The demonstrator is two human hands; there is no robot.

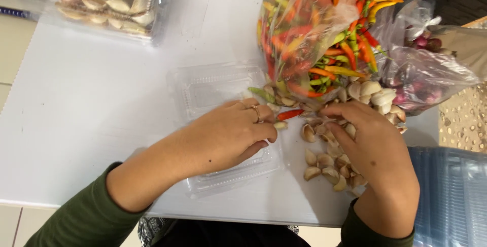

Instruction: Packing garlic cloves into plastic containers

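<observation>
My left hand [228,135], a ring on one finger, rests over an open clear plastic clamshell tray [203,90] on the white table and pinches a garlic clove [280,125] at its fingertips. A red chili [290,114] lies just beyond those fingers. My right hand [373,145] lies palm down on a loose pile of garlic cloves [324,168], its fingers curled among them; I cannot see whether it holds one. A clear bag of red, orange and green chilies [314,39] stands right behind both hands.
A closed clear tray packed with garlic cloves [106,3] sits at the far left of the white table [86,110]. A bag of shallots [426,74] lies at the right. A stack of clear plastic trays [451,196] stands at the lower right.
</observation>
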